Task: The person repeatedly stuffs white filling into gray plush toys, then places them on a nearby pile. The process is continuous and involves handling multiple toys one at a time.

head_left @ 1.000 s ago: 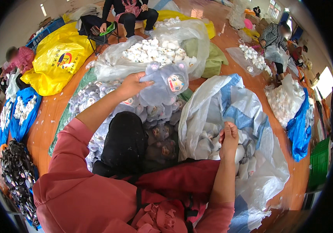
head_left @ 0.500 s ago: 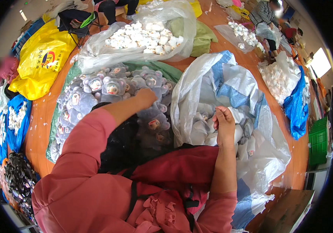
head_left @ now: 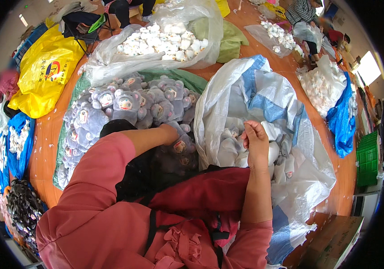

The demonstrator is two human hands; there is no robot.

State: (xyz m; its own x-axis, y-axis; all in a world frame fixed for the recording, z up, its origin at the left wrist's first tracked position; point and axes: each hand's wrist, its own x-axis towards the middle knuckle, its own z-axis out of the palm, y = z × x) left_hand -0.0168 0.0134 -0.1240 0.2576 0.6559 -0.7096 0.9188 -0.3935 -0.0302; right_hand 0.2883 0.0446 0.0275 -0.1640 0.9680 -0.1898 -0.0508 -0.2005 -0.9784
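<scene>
A large heap of grey plush toys (head_left: 127, 102) with round ears and doll-like faces lies in front of me on the left. My left hand (head_left: 168, 133) is down at the near side of this heap, against a grey plush toy (head_left: 181, 145); its fingers are hidden. On the right, my right hand (head_left: 255, 135) is raised with thumb and fingertips pinched together. Whatever it may hold is too small to make out. Below it, a white-and-blue woven sack (head_left: 219, 96) gapes around several pale grey and white plush pieces (head_left: 232, 150).
Beyond the heap lies a clear plastic bag (head_left: 210, 40) of white stuffed pieces (head_left: 165, 44). A yellow sack (head_left: 48, 67) is at the far left, a green crate (head_left: 367, 159) at the right, and a cardboard box (head_left: 333, 244) at the lower right. Other people sit farther back.
My left hand has come down and nearer, from the top of the plush heap to its near side. My right hand has stayed pinched in nearly the same place.
</scene>
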